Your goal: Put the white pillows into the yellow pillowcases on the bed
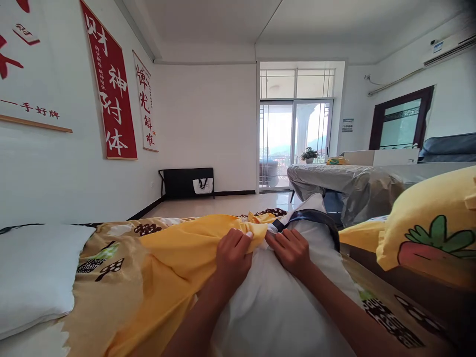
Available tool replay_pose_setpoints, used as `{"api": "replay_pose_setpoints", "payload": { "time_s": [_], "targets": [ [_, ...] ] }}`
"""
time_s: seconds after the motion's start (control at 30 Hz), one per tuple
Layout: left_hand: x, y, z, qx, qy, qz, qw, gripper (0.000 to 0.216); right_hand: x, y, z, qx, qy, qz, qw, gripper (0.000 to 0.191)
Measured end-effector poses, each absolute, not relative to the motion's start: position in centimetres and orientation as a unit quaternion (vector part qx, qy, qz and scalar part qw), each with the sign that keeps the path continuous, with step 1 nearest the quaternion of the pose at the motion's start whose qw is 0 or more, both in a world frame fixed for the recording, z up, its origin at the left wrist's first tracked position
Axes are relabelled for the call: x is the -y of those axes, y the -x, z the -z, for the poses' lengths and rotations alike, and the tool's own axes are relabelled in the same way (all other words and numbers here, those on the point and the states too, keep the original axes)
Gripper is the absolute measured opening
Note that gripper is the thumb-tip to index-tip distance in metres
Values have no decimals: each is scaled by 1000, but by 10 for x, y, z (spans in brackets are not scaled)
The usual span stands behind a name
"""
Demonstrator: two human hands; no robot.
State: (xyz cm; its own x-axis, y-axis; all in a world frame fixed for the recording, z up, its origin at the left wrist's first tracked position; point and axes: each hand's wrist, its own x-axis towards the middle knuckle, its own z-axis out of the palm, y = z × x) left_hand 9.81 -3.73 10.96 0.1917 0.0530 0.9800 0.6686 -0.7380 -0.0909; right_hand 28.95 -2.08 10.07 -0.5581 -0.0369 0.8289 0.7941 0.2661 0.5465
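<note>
My left hand (234, 255) is closed in a fist on the gathered edge of a yellow cloth cover (178, 253), which spreads out to the left over the bed. Close beside it, my right hand (292, 252) pinches the upper part of a plump white pillow (267, 302), right by where the yellow cloth ends. The fingertips of both hands are tucked under, so the exact grip is partly hidden. A dark navy band (310, 215) crosses the far end of the pillow, which lies between my forearms.
Another white pillow (35, 275) lies at the left on the patterned bedding (107, 265). On the right is a yellow pillow with a carrot print (435, 223). Beyond the bed stand a plastic-covered table (323, 173) and a black folded item (178, 182) against the wall.
</note>
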Motion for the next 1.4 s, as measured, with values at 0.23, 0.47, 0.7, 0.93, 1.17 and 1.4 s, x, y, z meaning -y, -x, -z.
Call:
{"api": "replay_pose_setpoints", "payload": {
  "time_s": [0.23,0.47,0.7,0.93,1.17,1.4],
  "targets": [
    [30,-77,-30,298,793,481,225,33,33,-287,-55,842,316,327,290,25],
    [46,-77,-9,312,800,474,195,23,44,-239,-97,812,389,155,407,27],
    [64,-74,-16,236,862,409,184,9,10,-160,-84,802,463,16,378,24],
    [72,33,-81,360,754,535,125,15,-6,-208,-45,659,483,-67,572,41],
    [60,88,-88,478,525,697,-99,70,16,-219,-44,504,424,14,753,33],
    [75,74,-90,417,575,580,-399,90,36,-223,-54,632,334,58,698,23]
  ]
}}
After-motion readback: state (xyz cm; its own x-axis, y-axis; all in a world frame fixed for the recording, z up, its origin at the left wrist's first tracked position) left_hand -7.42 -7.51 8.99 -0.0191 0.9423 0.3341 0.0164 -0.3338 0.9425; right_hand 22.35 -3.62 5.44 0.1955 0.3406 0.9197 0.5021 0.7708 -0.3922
